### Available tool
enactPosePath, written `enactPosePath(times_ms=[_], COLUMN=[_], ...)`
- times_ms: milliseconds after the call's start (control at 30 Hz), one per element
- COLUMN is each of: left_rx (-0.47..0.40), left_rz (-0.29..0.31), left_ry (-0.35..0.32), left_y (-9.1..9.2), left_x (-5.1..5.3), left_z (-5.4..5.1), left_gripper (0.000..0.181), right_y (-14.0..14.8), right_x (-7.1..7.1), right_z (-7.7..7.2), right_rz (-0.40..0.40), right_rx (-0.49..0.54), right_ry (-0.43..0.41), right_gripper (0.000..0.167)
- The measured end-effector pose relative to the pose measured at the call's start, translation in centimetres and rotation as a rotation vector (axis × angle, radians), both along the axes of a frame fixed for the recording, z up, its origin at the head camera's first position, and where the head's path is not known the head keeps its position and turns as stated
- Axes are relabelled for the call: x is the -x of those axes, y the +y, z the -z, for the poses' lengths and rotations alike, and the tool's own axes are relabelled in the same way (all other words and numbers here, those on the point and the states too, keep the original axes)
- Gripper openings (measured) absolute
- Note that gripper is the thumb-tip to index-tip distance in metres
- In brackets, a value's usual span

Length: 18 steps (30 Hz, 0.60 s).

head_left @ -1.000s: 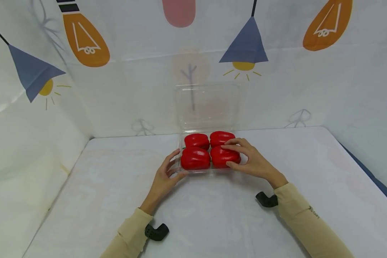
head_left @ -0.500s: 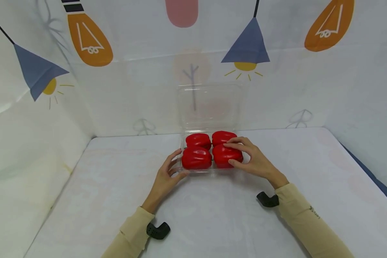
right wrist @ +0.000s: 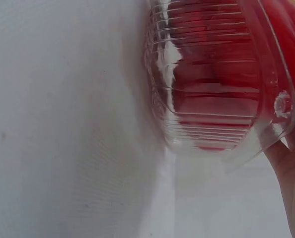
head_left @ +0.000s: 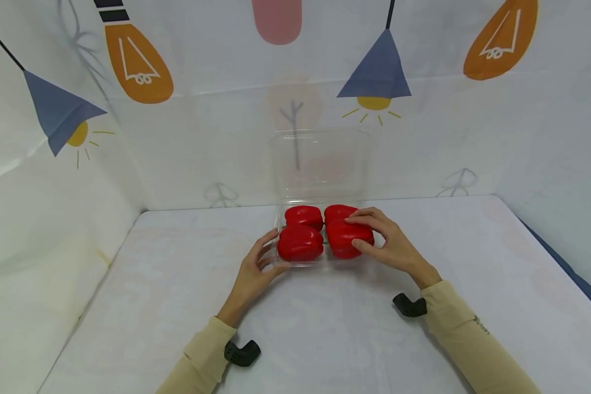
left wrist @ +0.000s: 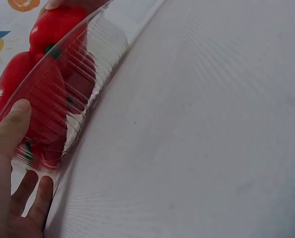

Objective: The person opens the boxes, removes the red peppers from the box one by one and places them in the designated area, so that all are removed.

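Note:
A clear plastic clamshell box (head_left: pixel 300 265) stands on the table with its lid (head_left: pixel 325 164) raised at the back. Several red bell peppers lie in it in two rows. My left hand (head_left: pixel 251 273) holds the box at its front left corner; the thumb (left wrist: pixel 19 116) lies against the front wall in the left wrist view. At the right, my right hand (head_left: pixel 391 246) grips the front right bell pepper (head_left: pixel 342 242), fingers over its top and thumb at its near side. The front left bell pepper (head_left: pixel 300 244) and rear left bell pepper (head_left: pixel 303 216) are untouched. My right fingers partly cover the rear right bell pepper (head_left: pixel 338 212).
The white table (head_left: pixel 325 339) extends in front of and beside the box. A white printed curtain (head_left: pixel 216 142) hangs close behind the raised lid. Black curved pieces, one (head_left: pixel 243 353) at the left cuff and one (head_left: pixel 410 305) at the right, sit beside the wrists.
The front right bell pepper has shifted slightly to the right with my right hand, and the rear right one sits a little lower in view. My left hand keeps its place on the box.

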<state>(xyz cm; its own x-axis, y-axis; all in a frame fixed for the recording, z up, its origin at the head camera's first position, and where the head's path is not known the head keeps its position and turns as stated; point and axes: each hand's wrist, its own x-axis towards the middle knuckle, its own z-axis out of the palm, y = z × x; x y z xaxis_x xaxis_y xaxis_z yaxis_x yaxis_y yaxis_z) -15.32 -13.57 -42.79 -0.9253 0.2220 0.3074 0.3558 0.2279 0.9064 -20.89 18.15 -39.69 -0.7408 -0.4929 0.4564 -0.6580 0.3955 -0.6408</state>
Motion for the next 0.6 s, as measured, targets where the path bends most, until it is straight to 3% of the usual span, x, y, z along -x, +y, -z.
enactPosePath(times_ms=[467,600], left_rx=[0.023,0.025], left_rz=[-0.012,-0.014], left_ry=[0.026,0.03], left_y=[0.1,0.1], left_x=[0.0,0.0], left_z=[0.1,0.1], left_gripper=[0.076,0.076], right_y=[0.8,1.2], right_x=[-0.3,-0.2], right_z=[-0.8,-1.0], right_rz=[-0.016,-0.016], right_rx=[-0.097,-0.12], right_ry=[-0.112,-0.093], right_gripper=[0.05,0.052])
